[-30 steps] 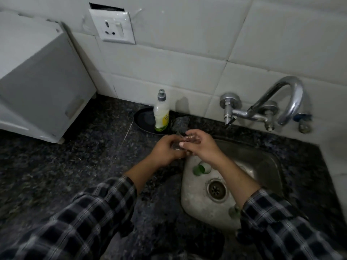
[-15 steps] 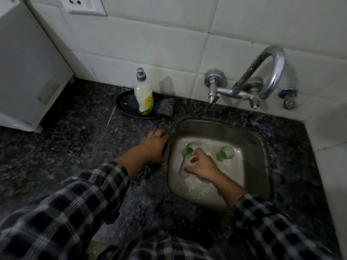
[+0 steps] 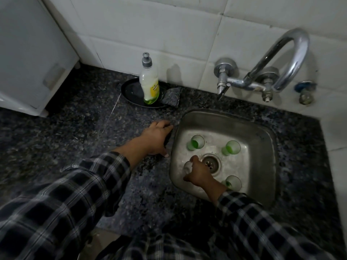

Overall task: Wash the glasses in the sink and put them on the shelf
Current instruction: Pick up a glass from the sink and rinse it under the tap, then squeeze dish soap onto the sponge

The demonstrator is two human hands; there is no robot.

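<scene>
Glass (image 3: 186, 167) in sink (image 3: 262, 136) within curled right fingers (image 3: 194, 160); left fingers (image 3: 163, 125) flat on counter (image 3: 90, 139); bottle (image 3: 149, 85) label unreadable.

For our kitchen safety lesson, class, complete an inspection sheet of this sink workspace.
Surface: dark speckled granite counter with inset steel sink.
Job's things: three green-bottomed drinking glasses upright in the sink; clear fourth glass in right hand.
Clutter: white dish-soap bottle on black oval tray; grey scouring pad at its edge.
Grips: left hand rests on counter by sink rim; right hand grips the fourth glass.
Cables: nothing seen.
Surroundings: white tiled wall, chrome tap, white cabinet.
</scene>
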